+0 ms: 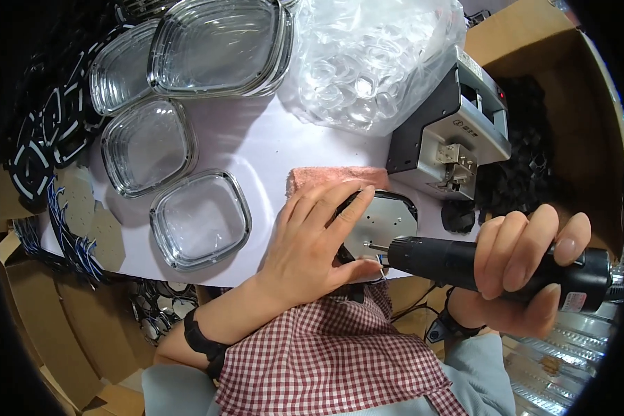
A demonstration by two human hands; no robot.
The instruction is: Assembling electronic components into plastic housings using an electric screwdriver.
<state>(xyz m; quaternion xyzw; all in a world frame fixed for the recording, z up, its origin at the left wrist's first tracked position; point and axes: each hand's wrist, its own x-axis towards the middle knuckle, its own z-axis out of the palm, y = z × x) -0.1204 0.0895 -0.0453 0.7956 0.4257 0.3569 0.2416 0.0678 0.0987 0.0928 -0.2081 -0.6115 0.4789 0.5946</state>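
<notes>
My right hand (523, 260) is wrapped round a black electric screwdriver (433, 261) that lies nearly level. Its thin bit points left and meets the face of a light grey metal plate (392, 220) with a black rim and several small holes. Across the left part of that plate lies my left hand (315, 239), gripping it with the fingers over the far side and the thumb along the near edge. The palm hides much of the left side. Just beyond the fingers, a pink cloth (336, 175) rests on the white table (267, 145).
Glass containers (201, 220) stand at left, some stacked farther back. A clear bag (367, 76) holds clear rings. Right of it are a grey machine (440, 132) and a cardboard box (575, 90) with black parts. Wires (66, 222) and black ring-shaped parts (35, 163) lie far left.
</notes>
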